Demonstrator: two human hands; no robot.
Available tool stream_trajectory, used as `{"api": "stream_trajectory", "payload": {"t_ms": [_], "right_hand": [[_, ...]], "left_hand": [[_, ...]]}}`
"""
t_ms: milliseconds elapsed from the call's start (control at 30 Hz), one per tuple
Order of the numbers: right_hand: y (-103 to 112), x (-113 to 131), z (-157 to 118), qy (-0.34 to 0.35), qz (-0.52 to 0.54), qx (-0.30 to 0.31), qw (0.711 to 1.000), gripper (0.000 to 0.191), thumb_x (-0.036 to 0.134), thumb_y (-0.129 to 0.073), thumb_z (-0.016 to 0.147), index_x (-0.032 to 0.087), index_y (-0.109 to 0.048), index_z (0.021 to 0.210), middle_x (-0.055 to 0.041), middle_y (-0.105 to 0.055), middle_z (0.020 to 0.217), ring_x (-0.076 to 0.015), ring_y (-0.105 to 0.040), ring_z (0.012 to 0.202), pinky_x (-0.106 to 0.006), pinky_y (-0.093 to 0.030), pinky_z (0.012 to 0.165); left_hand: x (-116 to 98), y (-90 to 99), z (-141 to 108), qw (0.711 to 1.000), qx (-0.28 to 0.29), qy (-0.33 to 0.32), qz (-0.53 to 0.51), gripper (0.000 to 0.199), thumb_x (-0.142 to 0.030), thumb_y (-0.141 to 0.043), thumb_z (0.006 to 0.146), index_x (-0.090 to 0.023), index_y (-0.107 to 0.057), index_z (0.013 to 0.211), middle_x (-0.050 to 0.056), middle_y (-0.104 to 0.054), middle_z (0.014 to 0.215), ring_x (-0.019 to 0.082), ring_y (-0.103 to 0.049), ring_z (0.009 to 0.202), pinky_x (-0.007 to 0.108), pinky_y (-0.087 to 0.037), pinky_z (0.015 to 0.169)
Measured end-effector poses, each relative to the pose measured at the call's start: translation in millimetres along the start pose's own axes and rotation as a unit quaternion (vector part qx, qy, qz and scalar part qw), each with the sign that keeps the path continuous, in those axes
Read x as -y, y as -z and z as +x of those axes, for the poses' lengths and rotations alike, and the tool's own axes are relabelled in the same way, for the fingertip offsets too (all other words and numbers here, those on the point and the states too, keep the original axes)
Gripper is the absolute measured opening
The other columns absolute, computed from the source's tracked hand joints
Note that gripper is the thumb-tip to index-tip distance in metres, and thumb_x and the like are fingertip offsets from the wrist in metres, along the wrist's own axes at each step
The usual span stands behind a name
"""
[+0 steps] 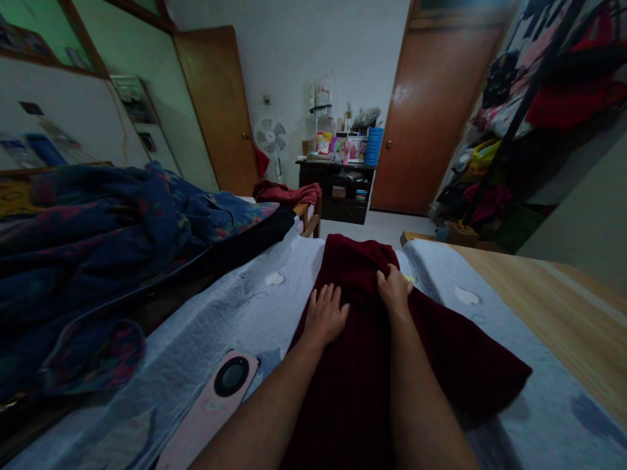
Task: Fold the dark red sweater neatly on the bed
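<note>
A dark red garment [360, 365] lies lengthwise on the bed before me, with what looks like a wide sleeve [470, 352] spread out to the right. My left hand [326, 315] rests flat on its left part, fingers stretched out. At the upper right edge of the cloth, my right hand [393, 288] is closed, its fingers curled on the fabric. Something small and yellow [409, 279] shows just beside that hand. A pink phone [215, 405] with a round black camera ring lies left of my left forearm.
A light blue patterned sheet [235, 307] covers the bed, with a bare wooden board [553, 287] along the right. Dark blue floral clothing [122, 241] is heaped at left. Beyond the bed stand a reddish cloth [289, 193] on a wooden frame, a fan [271, 136] and a black cabinet [337, 212].
</note>
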State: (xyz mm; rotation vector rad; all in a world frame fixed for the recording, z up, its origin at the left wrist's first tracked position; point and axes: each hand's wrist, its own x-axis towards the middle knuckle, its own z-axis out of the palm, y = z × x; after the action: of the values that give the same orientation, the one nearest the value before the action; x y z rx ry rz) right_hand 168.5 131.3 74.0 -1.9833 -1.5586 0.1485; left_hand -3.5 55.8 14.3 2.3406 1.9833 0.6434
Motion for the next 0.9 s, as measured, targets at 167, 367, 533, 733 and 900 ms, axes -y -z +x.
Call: {"api": "stream_trajectory", "payload": {"t_ms": [167, 367, 533, 733, 900], "right_hand": [[-2.5, -12.5, 6.2, -0.008, -0.022, 0.025, 0.999, 0.036, 0.033, -0.048, 0.086, 0.018, -0.067, 0.112, -0.0143, -0.068, 0.106, -0.0291, -0.061, 0.104, -0.045, -0.040, 0.094], [3.4, -7.7, 14.2, 0.015, 0.011, 0.046, 0.999, 0.034, 0.025, -0.049, 0.081, 0.018, -0.068, 0.108, -0.0107, -0.070, 0.102, -0.0251, -0.064, 0.097, -0.035, -0.045, 0.087], [9.4, -3.2, 15.9, 0.027, 0.058, 0.061, 0.996, 0.039, 0.038, -0.047, 0.084, 0.016, -0.067, 0.108, -0.0126, -0.069, 0.105, -0.0251, -0.064, 0.098, -0.033, -0.046, 0.086], [6.3, -0.8, 13.2, -0.014, -0.019, 0.088, 0.996, 0.050, 0.048, -0.035, 0.092, 0.019, -0.062, 0.121, -0.0172, -0.068, 0.111, -0.0323, -0.061, 0.108, -0.046, -0.042, 0.090], [-2.6, -4.0, 11.8, -0.020, -0.054, 0.086, 0.995, 0.047, 0.039, -0.042, 0.089, 0.016, -0.058, 0.126, -0.0181, -0.067, 0.112, -0.0336, -0.060, 0.110, -0.051, -0.036, 0.097]], "left_hand": [[2.5, 1.6, 9.2, 0.999, 0.035, 0.028, -0.023, 0.053, -0.043, -0.034, 0.095, -0.018, -0.040, 0.141, 0.013, -0.041, 0.149, 0.028, -0.034, 0.138, 0.048, -0.026, 0.113], [11.2, 14.9, 70.5, 0.984, 0.067, 0.147, -0.069, 0.048, -0.023, -0.043, 0.088, -0.018, -0.045, 0.136, 0.014, -0.048, 0.141, 0.028, -0.050, 0.124, 0.041, -0.042, 0.100], [8.6, 8.4, 118.3, 0.978, 0.036, 0.196, -0.067, 0.042, -0.015, -0.044, 0.083, -0.019, -0.055, 0.123, 0.014, -0.057, 0.129, 0.030, -0.051, 0.121, 0.044, -0.042, 0.098], [6.5, -14.3, 120.4, 0.971, -0.021, 0.226, -0.080, 0.045, -0.017, -0.042, 0.086, -0.023, -0.051, 0.130, 0.012, -0.049, 0.139, 0.032, -0.046, 0.125, 0.050, -0.035, 0.103], [22.8, -15.4, 121.2, 0.959, -0.042, 0.249, -0.132, 0.040, -0.019, -0.038, 0.092, -0.025, -0.049, 0.130, 0.011, -0.057, 0.128, 0.025, -0.058, 0.113, 0.037, -0.044, 0.095]]}}
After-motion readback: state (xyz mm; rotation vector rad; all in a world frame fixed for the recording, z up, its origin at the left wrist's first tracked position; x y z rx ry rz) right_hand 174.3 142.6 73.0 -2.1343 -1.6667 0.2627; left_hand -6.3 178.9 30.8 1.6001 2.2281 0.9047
